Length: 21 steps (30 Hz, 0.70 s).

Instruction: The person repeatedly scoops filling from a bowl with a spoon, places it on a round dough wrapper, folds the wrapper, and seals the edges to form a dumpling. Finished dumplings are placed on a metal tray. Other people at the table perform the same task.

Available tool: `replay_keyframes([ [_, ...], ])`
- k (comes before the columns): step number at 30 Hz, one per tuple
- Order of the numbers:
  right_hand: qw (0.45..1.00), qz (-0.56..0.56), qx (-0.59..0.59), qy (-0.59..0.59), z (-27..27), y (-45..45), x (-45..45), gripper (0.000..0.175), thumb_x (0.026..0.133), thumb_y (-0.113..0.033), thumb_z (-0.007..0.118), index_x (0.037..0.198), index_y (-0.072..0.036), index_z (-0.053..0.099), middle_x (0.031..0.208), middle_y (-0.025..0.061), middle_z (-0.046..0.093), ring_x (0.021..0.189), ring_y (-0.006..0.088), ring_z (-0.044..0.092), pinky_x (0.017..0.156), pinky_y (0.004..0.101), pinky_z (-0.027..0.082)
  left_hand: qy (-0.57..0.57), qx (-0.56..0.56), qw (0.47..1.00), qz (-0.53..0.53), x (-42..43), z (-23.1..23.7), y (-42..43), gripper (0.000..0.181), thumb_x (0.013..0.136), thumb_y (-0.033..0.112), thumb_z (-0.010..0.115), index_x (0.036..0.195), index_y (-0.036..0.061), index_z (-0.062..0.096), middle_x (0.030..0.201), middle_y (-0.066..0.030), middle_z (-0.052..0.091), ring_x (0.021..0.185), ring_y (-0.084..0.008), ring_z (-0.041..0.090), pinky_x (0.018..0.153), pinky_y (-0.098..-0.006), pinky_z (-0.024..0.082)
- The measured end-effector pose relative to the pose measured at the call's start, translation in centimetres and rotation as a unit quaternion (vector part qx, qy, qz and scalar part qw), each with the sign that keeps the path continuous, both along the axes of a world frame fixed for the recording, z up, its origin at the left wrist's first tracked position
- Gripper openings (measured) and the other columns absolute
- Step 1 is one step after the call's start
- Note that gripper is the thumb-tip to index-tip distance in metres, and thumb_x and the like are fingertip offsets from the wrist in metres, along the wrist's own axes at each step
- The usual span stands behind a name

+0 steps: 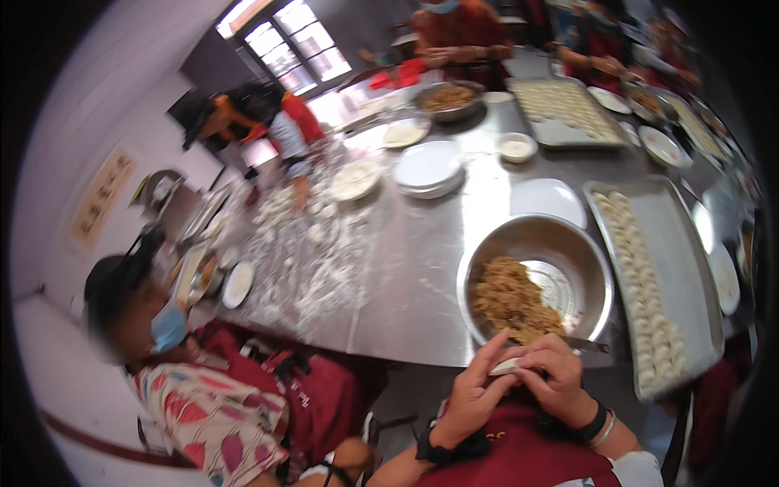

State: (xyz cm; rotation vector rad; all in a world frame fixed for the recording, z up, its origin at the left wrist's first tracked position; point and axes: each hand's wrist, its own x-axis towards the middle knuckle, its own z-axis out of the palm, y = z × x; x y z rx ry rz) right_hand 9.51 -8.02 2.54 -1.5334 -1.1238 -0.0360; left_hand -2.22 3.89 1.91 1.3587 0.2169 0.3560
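Between the fingers of both my hands is a pale dough dumpling (505, 366), held just past the table's near edge. My left hand (484, 383) grips its left end, while my right hand (551, 371) pinches the right end; the fingers cover part of it. Directly beyond them stands a large steel bowl (593, 255) with brown minced filling (514, 298) heaped in its left part. A flat utensil handle (584, 344) crosses the bowl's near rim. To the right, a metal tray (688, 262) carries rows of folded dumplings (639, 292) along its left side.
White plates (429, 164) are stacked on the steel table (401, 286), and another plate (548, 201) lies behind the bowl. Flour and dough pieces (280, 204) cover its left part, where a co-worker (292, 134) leans in. A masked person (213, 389) sits at my left. Others stand across the table.
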Motion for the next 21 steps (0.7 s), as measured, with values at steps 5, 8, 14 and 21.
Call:
replay_keyframes([
  [5,0.999,0.02,0.013,0.038,0.5,2.3,-0.7,0.011,0.074,-0.004,0.071,0.081,-0.005,0.062,0.082,0.0095,0.057,0.075,0.0241,0.056,0.066,0.0322,0.046,-0.029,-0.016,0.99,0.138,0.0,-1.1,0.7,0.042,0.093,0.002,0.052,0.135,0.0041,0.047,0.118,-0.0014,0.056,0.097,-0.0077,0.054,0.082,-0.0206,0.046],
  [8,0.992,0.087,-0.029,0.083,0.8,2.9,-0.9,0.008,0.082,-0.007,0.067,0.084,-0.002,0.062,0.096,0.0127,0.061,0.093,0.0272,0.057,0.081,0.0363,0.046,-0.116,-0.067,0.978,0.158,0.0,-1.7,-0.4,0.04,0.095,0.005,0.05,0.134,0.0014,0.046,0.111,-0.0019,0.057,0.096,-0.0087,0.053,0.082,-0.0212,0.044],
  [14,0.992,0.127,-0.011,0.005,1.2,2.9,-3.0,0.008,0.084,0.002,0.066,0.083,-0.001,0.059,0.087,0.0064,0.056,0.081,0.0176,0.054,0.074,0.03,0.046,-0.122,0.069,0.974,0.176,-2.9,-2.1,-0.9,0.036,0.095,0.008,0.05,0.13,0.0028,0.048,0.118,-0.0084,0.058,0.108,-0.0149,0.054,0.093,-0.0264,0.043],
  [21,0.988,0.134,0.011,-0.072,1.9,1.1,-4.9,0.007,0.085,-0.001,0.066,0.083,-0.001,0.059,0.083,0.007,0.057,0.079,0.0178,0.055,0.074,0.0307,0.047,-0.139,0.169,0.949,0.227,-5.0,-1.1,-2.7,0.022,0.09,0.008,0.051,0.109,-0.0008,0.06,0.098,-0.0142,0.065,0.085,-0.0236,0.064,0.077,-0.0352,0.052],
])
